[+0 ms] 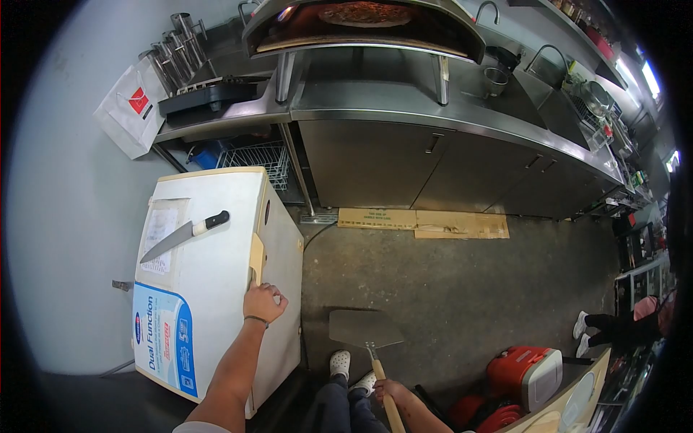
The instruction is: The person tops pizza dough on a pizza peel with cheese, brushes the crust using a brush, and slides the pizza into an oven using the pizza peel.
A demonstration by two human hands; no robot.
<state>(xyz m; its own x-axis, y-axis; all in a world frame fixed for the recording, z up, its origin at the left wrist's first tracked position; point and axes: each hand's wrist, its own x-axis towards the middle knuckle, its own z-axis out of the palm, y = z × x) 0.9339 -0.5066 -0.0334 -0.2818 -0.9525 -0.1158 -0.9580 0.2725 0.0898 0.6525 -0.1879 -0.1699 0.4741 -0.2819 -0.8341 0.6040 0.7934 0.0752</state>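
My left hand [266, 302] is curled closed at the front edge of a white chest freezer [224, 289], touching the lower end of its beige lid handle [257, 258]. What lies inside those fingers, if anything, is hidden. A kitchen knife [186, 237] with a black-and-white handle rests flat on the freezer lid. My right hand [390, 390] grips the wooden handle of a pizza peel [366, 327]; its bare metal blade hangs low over the floor by my feet. Ahead, a pizza [365, 14] sits inside a lit oven [361, 47] standing on the steel counter.
Flattened cardboard [424, 222] lies on the floor along the steel cabinets [375, 160]. A red-and-white cooler [525, 377] stands at my right, near a wooden board [588, 390]. Another person's legs [603, 326] show at the far right. A white paper bag [132, 108] leans at the left wall.
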